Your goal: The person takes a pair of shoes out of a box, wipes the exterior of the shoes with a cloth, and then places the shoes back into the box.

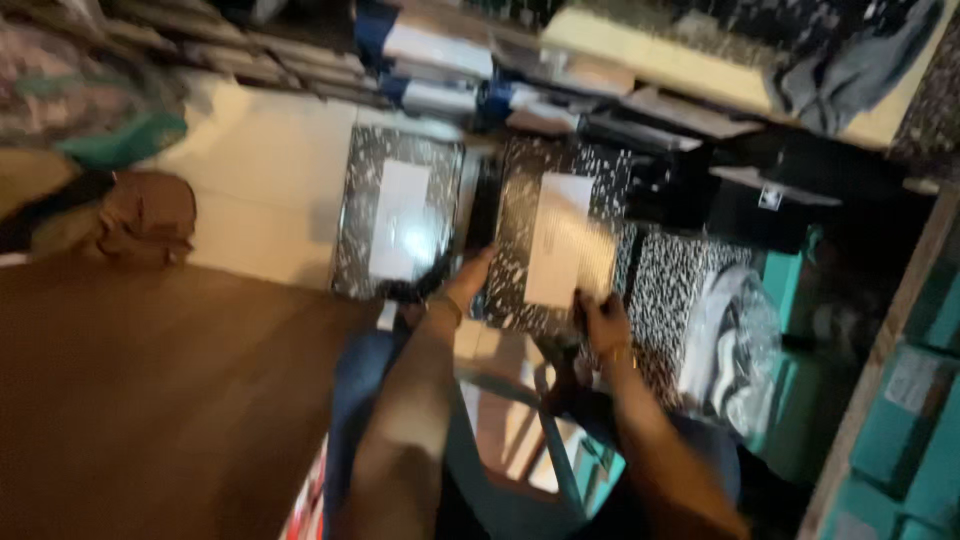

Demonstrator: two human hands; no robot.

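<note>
Boxes with black-and-white speckled lids lie side by side on the floor, and the middle box (560,240), with a pale label on its lid, sits between both hands at its near edge. Left hand (470,280) touches the near-left corner; right hand (603,322) grips the near-right edge, fingers curled over it as far as the blur allows. Whether the left fingers are spread or closed I cannot tell. Judging by this, the box is being held at its near edge, either being set down or taken up; any further move would call for a firm two-sided hold and a level lid. Both forearms reach forward and down, wrists near together. A second box (398,215) lies just left, a third (672,290) right, teal cartons (905,430) beyond.
</note>
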